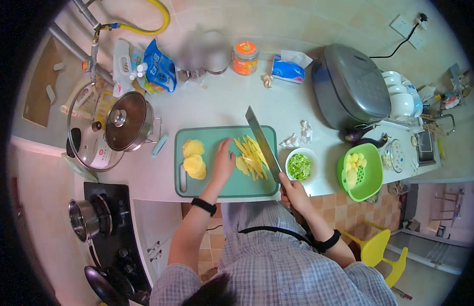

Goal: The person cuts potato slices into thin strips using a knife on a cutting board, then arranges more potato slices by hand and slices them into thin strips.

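A green cutting board (211,133) lies on the white counter. On its left part rest round yellow potato slices (194,162); on its right part is a pile of potato strips (253,159) with a slice at its left edge. My left hand (224,162) is on the board between the slices and the strips, fingers extended, holding nothing visible. My right hand (293,193) grips the handle of a large knife (263,144), whose blade slants up and left along the right side of the strips. Just right of the board stands a white bowl (312,176) of chopped green pieces.
A green basket (378,173) with potato pieces, eggplants (372,142) and crumpled tissues (306,131) lie to the right. A grey cooker (351,84) stands behind. To the left are a lidded pot (129,121) and a black stove (120,219). An orange-lidded jar (245,58) stands by the wall.
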A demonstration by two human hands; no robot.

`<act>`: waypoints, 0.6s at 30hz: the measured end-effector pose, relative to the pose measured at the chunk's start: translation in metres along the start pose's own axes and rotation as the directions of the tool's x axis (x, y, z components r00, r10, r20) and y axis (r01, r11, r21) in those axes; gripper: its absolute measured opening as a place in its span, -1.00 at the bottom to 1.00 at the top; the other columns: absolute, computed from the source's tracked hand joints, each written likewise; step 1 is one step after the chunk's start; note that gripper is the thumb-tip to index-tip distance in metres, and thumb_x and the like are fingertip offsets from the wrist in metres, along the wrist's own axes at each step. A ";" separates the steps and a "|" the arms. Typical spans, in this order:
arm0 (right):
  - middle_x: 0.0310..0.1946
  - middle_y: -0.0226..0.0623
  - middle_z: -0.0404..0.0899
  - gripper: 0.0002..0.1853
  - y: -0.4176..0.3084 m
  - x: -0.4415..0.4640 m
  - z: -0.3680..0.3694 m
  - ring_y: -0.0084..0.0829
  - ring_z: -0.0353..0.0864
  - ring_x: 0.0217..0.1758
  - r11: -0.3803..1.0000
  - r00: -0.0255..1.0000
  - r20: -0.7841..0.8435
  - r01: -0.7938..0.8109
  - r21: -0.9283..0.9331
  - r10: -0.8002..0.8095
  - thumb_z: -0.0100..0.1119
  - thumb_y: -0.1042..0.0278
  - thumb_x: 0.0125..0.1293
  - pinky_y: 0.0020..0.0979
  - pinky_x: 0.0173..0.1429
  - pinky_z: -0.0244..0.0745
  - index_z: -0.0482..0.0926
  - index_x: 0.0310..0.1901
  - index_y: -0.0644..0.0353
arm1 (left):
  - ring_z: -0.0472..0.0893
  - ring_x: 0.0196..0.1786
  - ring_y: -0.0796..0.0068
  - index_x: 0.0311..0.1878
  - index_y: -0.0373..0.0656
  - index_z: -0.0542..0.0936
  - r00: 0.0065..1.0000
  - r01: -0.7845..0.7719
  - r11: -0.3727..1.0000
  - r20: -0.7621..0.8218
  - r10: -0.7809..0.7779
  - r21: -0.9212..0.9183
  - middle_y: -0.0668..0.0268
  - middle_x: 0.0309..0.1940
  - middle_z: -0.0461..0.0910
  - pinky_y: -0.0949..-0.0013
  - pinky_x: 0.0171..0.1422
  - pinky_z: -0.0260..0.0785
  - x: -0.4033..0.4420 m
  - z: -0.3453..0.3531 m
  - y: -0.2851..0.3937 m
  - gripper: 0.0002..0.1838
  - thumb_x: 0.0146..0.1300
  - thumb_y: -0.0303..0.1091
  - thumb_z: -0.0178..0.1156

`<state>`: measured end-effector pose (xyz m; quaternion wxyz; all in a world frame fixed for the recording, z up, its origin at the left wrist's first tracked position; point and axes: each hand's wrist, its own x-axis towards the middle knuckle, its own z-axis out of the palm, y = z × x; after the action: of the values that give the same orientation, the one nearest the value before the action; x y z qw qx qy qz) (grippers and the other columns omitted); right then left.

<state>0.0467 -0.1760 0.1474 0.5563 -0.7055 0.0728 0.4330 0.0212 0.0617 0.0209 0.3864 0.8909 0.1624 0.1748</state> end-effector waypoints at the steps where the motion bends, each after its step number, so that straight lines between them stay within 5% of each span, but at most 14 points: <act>1: -0.83 -0.45 0.22 -0.39 0.001 0.000 -0.001 -0.60 0.18 -0.84 1.000 1.000 -0.013 -0.001 -0.017 0.001 -0.05 -0.24 0.24 -0.54 -0.75 0.10 0.32 -0.69 0.18 | 0.42 0.09 0.19 0.17 -0.19 0.32 1.000 -0.002 1.000 -0.005 0.002 0.004 0.09 0.09 0.34 0.33 0.07 0.36 0.009 0.003 0.001 -0.45 0.03 -0.68 -0.04; 4: -0.84 -0.46 0.23 -0.39 0.002 -0.001 -0.005 -0.60 0.18 -0.85 1.000 1.000 -0.023 -0.009 -0.026 0.009 -0.05 -0.24 0.24 -0.54 -0.75 0.09 0.32 -0.69 0.18 | 0.37 0.12 0.03 0.08 -0.24 0.39 0.994 0.109 0.991 0.028 -0.107 -0.078 0.01 0.05 0.36 0.24 0.17 0.28 0.030 0.013 -0.006 -0.50 -0.03 -0.68 -0.03; 9: -0.84 -0.45 0.23 -0.39 0.003 -0.003 -0.008 -0.60 0.18 -0.85 1.000 1.000 -0.028 0.011 -0.014 -0.011 -0.05 -0.25 0.24 -0.55 -0.75 0.08 0.32 -0.69 0.17 | 0.42 0.06 0.07 -0.08 -0.23 0.52 0.903 0.140 0.983 0.423 -0.078 -0.119 0.11 -0.05 0.46 0.25 0.14 0.29 0.041 0.009 -0.003 -0.53 -0.11 -0.74 -0.11; 13: -0.83 -0.44 0.23 -0.40 0.004 -0.002 -0.005 -0.60 0.17 -0.85 1.000 0.999 -0.039 -0.020 -0.005 0.019 -0.05 -0.22 0.25 -0.54 -0.75 0.07 0.32 -0.68 0.18 | 0.42 0.06 0.08 -0.03 -0.20 0.50 0.906 -0.021 0.991 0.417 0.074 -0.130 0.12 -0.01 0.44 0.25 0.13 0.30 0.017 0.002 0.002 -0.50 -0.10 -0.74 -0.10; 15: -0.83 -0.44 0.22 -0.40 0.005 0.000 0.000 -0.60 0.16 -0.85 0.999 0.998 -0.050 -0.033 -0.018 0.032 -0.05 -0.21 0.26 -0.54 -0.75 0.07 0.32 -0.68 0.18 | 0.41 0.08 0.08 0.00 -0.20 0.48 0.955 -0.153 0.983 0.240 0.174 -0.105 0.13 0.03 0.42 0.24 0.13 0.30 0.004 -0.014 0.014 -0.50 -0.08 -0.73 -0.08; 18: -0.82 -0.43 0.23 -0.40 0.001 0.001 0.005 -0.60 0.17 -0.83 0.999 0.999 -0.004 -0.046 0.023 0.046 -0.06 -0.22 0.26 -0.54 -0.73 0.11 0.31 -0.68 0.18 | 0.39 0.11 0.10 0.02 -0.21 0.46 0.987 -0.045 0.996 0.152 0.057 -0.078 0.11 0.04 0.41 0.23 0.15 0.28 -0.011 -0.047 0.017 -0.55 -0.02 -0.68 -0.03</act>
<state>0.0435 -0.1720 0.1458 0.5539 -0.6982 0.0952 0.4433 -0.0062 0.0757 0.0613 0.4261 0.8906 0.1028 0.1214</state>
